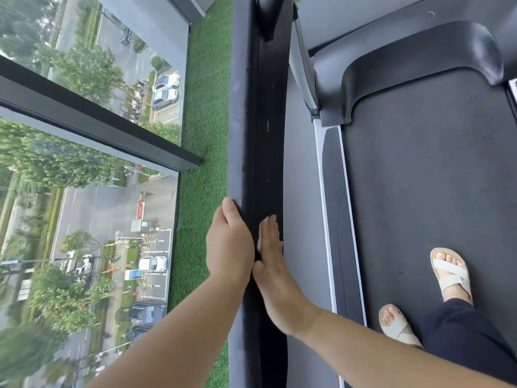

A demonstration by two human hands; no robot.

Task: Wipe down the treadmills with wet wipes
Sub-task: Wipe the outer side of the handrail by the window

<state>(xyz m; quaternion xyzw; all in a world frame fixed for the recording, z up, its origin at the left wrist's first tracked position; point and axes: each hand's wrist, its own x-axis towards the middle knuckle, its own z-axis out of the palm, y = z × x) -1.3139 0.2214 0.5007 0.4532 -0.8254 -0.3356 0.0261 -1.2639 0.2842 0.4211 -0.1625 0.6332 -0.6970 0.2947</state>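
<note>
One black handrail (260, 135) above turf (207, 107), beside windows (84, 79)

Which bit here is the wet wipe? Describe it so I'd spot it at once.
Find the long black handrail running up the middle, between the green turf and the treadmill belt. Low on it, beside the left hand, the wet wipe is the small white scrap peeping from under the flat fingers of the right hand. It is the only white thing on that black rail.
</note>
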